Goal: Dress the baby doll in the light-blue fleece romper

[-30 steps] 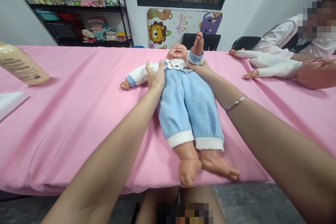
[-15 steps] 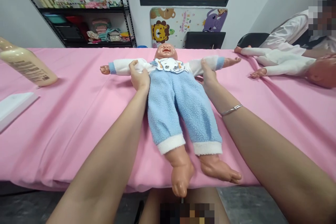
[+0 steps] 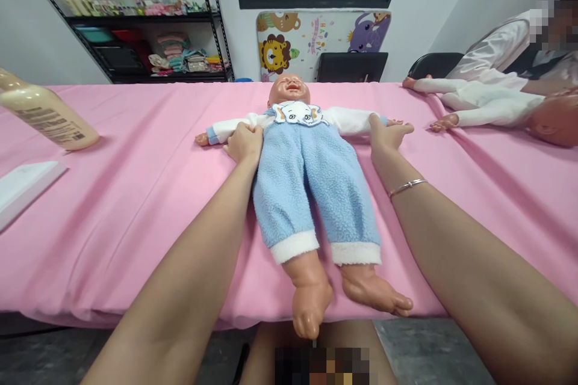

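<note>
A baby doll (image 3: 289, 180) in fluffy blue trousers and a white top with an elephant-face bib lies on its back, feet towards me. Its arms stretch out to both sides and its feet reach the table's front edge. My left hand (image 3: 245, 143) is closed around the doll's sleeve near the shoulder, on the left side of the picture. Beside the opposite cuff, my right hand (image 3: 387, 139) touches the doll's forearm, thumb and a finger apart. Some fingers of both hands are hidden.
A pink cloth (image 3: 149, 192) covers the table. At left stand a pump-type lotion bottle (image 3: 54, 114) and a white box-like object (image 3: 27, 189). On the right, another person (image 3: 501, 51) sits by a second doll (image 3: 501, 105). Black shelves (image 3: 144, 19) stand behind.
My right hand has slid outward along the doll's arm to the cuff, its fingers spreading. The doll's arms and head have shifted slightly; my left hand stays near the shoulder.
</note>
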The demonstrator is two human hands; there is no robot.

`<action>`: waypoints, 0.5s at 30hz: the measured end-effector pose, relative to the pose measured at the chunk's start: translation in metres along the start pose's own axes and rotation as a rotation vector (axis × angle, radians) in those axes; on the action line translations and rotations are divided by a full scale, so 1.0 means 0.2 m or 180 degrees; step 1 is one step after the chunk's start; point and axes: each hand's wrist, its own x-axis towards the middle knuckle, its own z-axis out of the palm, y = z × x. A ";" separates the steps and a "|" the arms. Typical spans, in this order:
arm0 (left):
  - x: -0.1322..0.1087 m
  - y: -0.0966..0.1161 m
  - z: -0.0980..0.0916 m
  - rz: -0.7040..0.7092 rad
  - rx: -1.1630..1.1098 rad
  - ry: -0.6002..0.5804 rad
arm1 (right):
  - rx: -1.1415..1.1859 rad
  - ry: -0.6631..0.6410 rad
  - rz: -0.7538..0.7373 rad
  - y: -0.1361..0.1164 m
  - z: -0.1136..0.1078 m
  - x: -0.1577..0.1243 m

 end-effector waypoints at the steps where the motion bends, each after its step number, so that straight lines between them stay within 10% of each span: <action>1: 0.00 0.00 0.01 0.0042 0.0031 -0.0058 | -0.0115 0.0007 0.0023 0.00 -0.01 -0.01; 9: 0.01 -0.02 0.02 0.0178 0.0052 -0.0072 | -0.0788 0.0113 -0.0054 -0.01 -0.02 -0.04; 15: 0.02 -0.02 0.02 0.0158 0.0029 -0.0096 | -0.0101 -0.0770 -0.2492 -0.23 -0.42 -0.38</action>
